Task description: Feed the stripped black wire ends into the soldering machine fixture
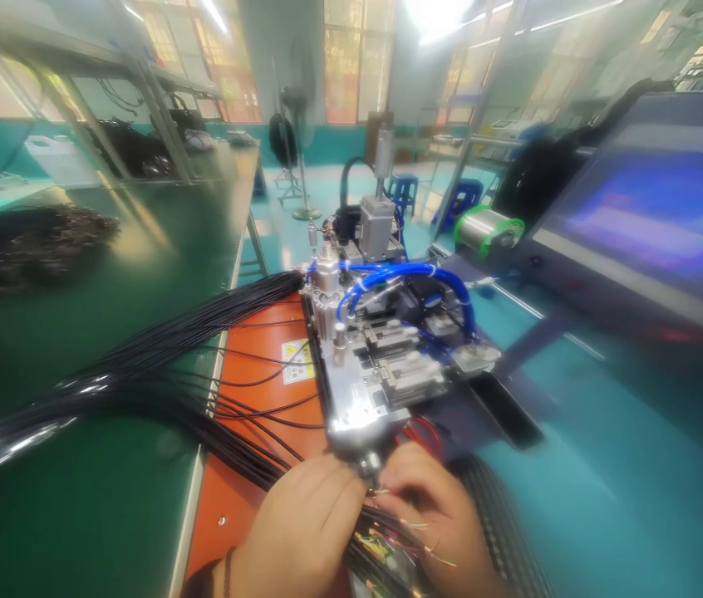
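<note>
While pinching wires w/ right hand & clutching same wires w/ closed left hand, just in front of metal machine: risk of bent strands or slipped wires if grip slackens or long black cables drag.

- Left hand, right hand: close together, front edge of steel fixture just ahead
- Black wire bundle: lying across orange mat, obstacle left of fixture
- Blue pneumatic tubing: arched over fixture, obstacle to forward reach
- Free room: teal surface right of fixture, below monitor
- Further free room: green bench below wires
</note>
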`<state>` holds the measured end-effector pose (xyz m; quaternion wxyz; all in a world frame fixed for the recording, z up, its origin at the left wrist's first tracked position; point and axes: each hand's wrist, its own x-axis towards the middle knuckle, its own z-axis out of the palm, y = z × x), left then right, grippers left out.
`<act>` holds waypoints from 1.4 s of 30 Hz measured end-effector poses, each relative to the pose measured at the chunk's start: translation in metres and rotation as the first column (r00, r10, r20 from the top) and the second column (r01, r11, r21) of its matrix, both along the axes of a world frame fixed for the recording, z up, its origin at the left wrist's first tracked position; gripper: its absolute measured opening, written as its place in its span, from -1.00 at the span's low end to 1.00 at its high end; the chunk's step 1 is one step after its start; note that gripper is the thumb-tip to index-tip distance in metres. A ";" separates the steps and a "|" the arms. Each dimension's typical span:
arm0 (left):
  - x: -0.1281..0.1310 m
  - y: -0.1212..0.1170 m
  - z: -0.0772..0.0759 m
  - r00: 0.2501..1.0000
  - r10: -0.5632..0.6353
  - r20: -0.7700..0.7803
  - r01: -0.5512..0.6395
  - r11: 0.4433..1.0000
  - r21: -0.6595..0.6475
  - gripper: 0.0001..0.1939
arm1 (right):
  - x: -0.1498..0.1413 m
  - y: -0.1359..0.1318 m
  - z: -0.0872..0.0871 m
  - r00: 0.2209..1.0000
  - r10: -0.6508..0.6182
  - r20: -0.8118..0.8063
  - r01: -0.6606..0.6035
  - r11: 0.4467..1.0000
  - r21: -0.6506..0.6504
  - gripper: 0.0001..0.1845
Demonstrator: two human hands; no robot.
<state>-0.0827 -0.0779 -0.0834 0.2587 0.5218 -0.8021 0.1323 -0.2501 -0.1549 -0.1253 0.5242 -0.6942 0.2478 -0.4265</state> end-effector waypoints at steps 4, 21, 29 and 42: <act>-0.002 0.004 -0.008 0.999 0.044 0.014 -0.044 0.999 0.002 -0.72 | -0.003 0.004 0.002 0.993 -0.118 -0.013 0.112 0.965 -0.237 -0.86; -0.005 0.004 -0.009 0.997 0.060 -0.058 -0.054 0.994 0.091 -0.90 | 0.004 0.007 -0.001 0.984 -0.074 -0.160 0.066 0.996 -0.058 -0.87; -0.002 0.001 -0.016 0.999 0.032 0.005 -0.032 0.945 0.324 -0.87 | 0.004 -0.004 0.008 0.941 0.063 -0.332 -0.140 0.967 -0.213 -0.84; 0.007 -0.010 -0.011 0.999 0.039 0.011 -0.040 0.909 0.415 -0.54 | -0.007 -0.021 -0.004 0.889 0.199 -0.412 -0.039 0.930 0.365 -0.88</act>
